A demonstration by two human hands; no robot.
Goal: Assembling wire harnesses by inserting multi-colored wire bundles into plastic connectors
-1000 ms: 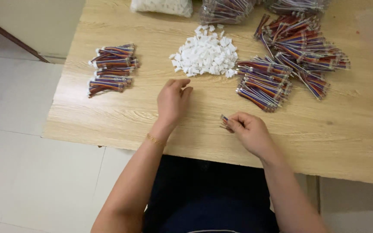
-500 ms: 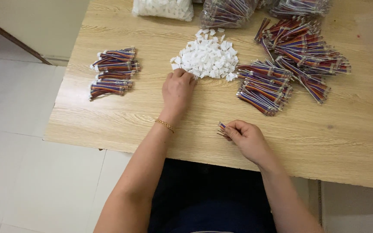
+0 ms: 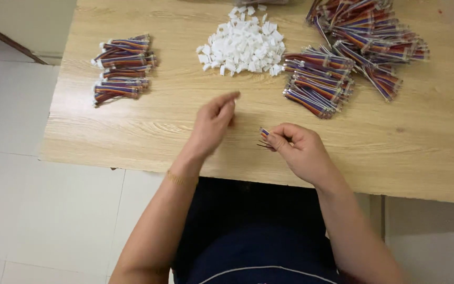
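Note:
My right hand [image 3: 300, 151] is shut on a short bundle of coloured wires [image 3: 264, 135], whose ends stick out to the left just above the wooden table [image 3: 132, 126]. My left hand [image 3: 214, 123] hovers to its left, thumb and forefinger pinched together and pointing up toward a heap of small white plastic connectors [image 3: 245, 47]. Anything in that pinch is too blurred to make out. The two hands are a short gap apart.
A stack of coloured wire bundles [image 3: 122, 68] lies at the table's left. More bundles [image 3: 319, 79] lie right of the white heap, with a bigger pile [image 3: 374, 34] behind them. White floor tiles [image 3: 17, 210] show beyond the left edge. My dark-clothed lap is below the front edge.
My left hand reached up to the white heap, then drew back toward me with its fingers pinched. My right hand stayed put with the wires. The view has shifted closer.

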